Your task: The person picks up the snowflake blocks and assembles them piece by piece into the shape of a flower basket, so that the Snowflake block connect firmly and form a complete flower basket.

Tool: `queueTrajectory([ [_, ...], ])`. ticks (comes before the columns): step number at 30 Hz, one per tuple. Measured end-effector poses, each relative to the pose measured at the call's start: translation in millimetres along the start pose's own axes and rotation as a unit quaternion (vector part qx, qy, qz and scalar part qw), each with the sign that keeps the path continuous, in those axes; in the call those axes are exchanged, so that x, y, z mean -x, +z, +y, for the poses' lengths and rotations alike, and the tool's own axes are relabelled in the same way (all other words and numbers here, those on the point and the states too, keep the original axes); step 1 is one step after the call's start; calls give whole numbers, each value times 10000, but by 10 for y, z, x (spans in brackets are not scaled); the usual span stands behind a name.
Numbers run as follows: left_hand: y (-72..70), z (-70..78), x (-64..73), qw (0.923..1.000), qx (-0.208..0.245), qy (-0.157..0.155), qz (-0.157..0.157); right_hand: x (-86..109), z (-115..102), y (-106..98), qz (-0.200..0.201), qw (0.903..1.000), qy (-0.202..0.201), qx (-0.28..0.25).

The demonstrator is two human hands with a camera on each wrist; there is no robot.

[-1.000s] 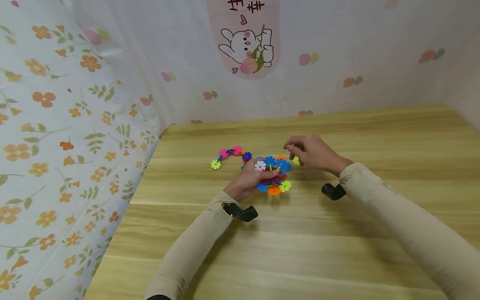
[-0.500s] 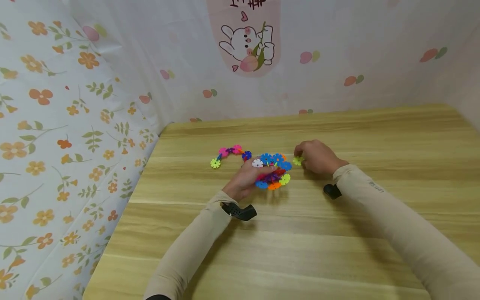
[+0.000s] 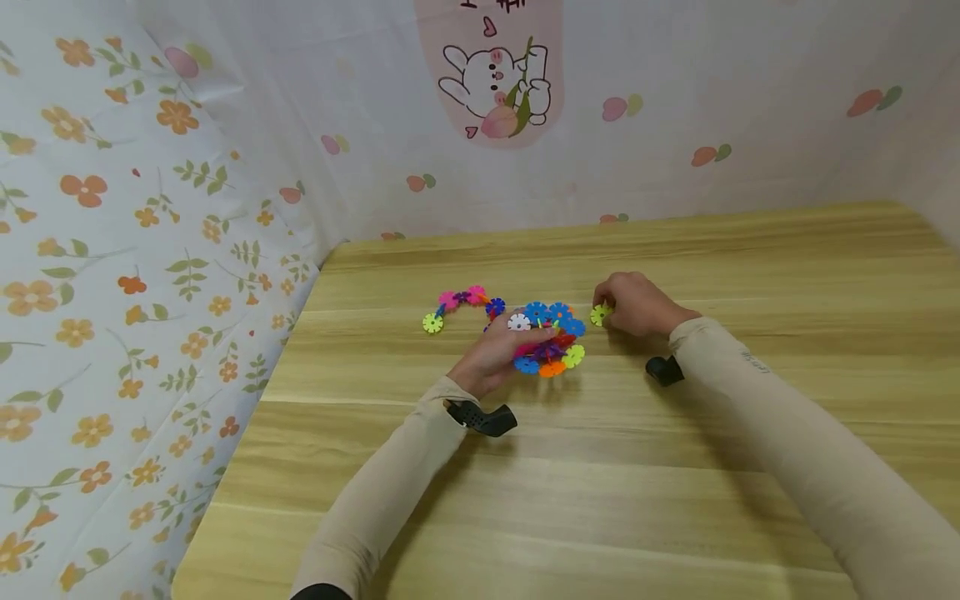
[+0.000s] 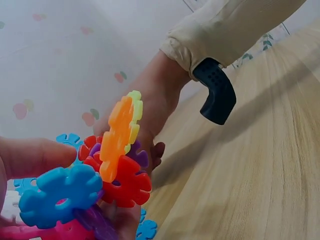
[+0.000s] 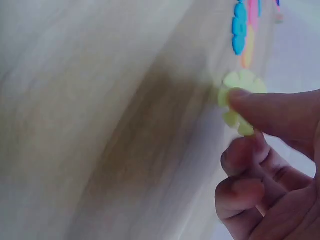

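My left hand (image 3: 491,354) grips a rounded cluster of interlocked plastic snowflake discs (image 3: 551,367), its thumb lying across the top. Blue, orange, red, purple, white and yellow-green pieces show in the cluster. In the left wrist view, a blue disc (image 4: 61,196) and an orange disc (image 4: 117,137) face the camera; the palm side is mostly hidden. To the right of the cluster, my right hand (image 3: 636,304) pinches a single yellow-green snowflake disc (image 3: 599,315). The right wrist view shows the thumb pressed on this disc (image 5: 243,80), with the other fingers curled below.
A curved chain of linked discs (image 3: 449,300), pink, purple, blue and yellow-green, extends on the wooden table (image 3: 600,483) behind and left of my left hand. A printed cloth (image 3: 337,100) hangs along the table's back and left side.
My right hand has drawn back slightly to the right, and its fingers have closed on the yellow-green disc. The left hand keeps its hold on the cluster, nearly still.
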State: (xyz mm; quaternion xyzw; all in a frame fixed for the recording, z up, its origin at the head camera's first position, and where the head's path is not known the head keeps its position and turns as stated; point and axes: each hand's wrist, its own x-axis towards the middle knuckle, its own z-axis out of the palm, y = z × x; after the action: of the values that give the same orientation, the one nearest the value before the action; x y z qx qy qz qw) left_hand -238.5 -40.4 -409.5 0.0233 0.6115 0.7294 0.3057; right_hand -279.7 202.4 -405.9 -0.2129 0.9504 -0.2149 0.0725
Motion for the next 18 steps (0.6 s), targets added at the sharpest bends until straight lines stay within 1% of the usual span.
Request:
queueTrajectory([
  [3,18,-6,-13,10000,49,14,12,41,30,-36,42,9997,59,-231],
  [9,1,-1,-9,10000,46,70,-28,100,-10,-70,128,9972,148,-722],
  [14,-7,3,-11,9999,-22,108,64,174,-91,-76,122,9902,217,-1372],
  [18,-11,-6,-14,9996,-52,198,170,241,-192,-84,211,9834,212,-1791],
])
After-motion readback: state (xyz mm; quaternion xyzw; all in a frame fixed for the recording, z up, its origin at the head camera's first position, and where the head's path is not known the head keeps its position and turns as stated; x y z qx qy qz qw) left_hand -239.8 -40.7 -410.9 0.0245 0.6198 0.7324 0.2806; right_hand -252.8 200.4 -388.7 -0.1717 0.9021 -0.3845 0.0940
